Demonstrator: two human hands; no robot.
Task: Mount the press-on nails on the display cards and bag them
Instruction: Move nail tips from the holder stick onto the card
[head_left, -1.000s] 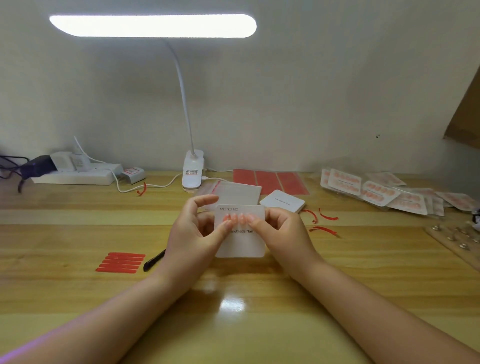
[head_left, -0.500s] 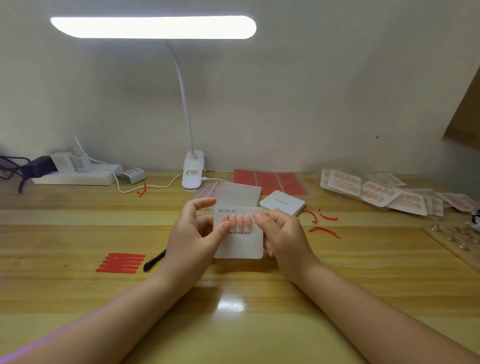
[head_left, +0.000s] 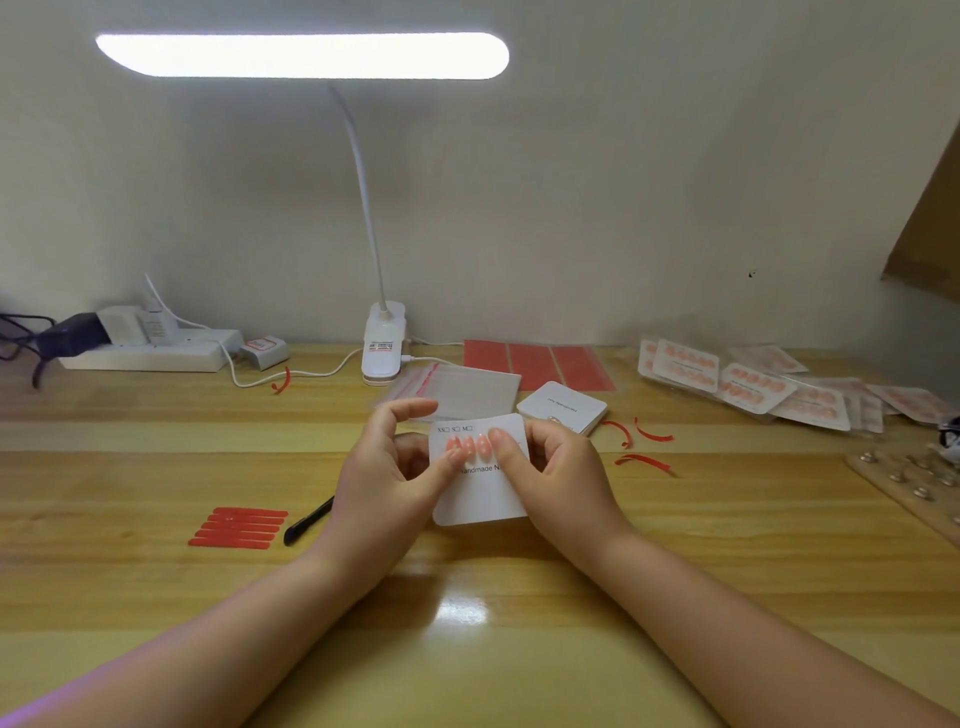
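You hold a white display card (head_left: 480, 488) upright at the centre of the frame, just above the wooden table (head_left: 156, 597). Your left hand (head_left: 387, 480) grips its left edge, thumb on the face by the leftmost of the pink press-on nails (head_left: 468, 446), index finger lifted and curled above. Your right hand (head_left: 558, 475) grips the right edge, its thumb pressed onto the right end of the nail row, so how many nails sit under it cannot be told. The card carries size boxes along its top and the words "Handmade N..." below the nails. Behind it, toward upper centre, lie clear bags (head_left: 457, 392) and, to their right, a stack of blank cards (head_left: 563, 410). Red adhesive sheets (head_left: 537, 364) lie against the wall beyond. At the right edge of the frame, finished bagged cards (head_left: 748, 387) are fanned out, and curled red backing strips (head_left: 641, 447) lie between them and your right hand. Lower left of the hands are a row of red tape strips (head_left: 239, 527) and a black pen (head_left: 306, 522). A clip lamp (head_left: 384, 348) stands at the back, with a power strip (head_left: 150, 356) at far left.
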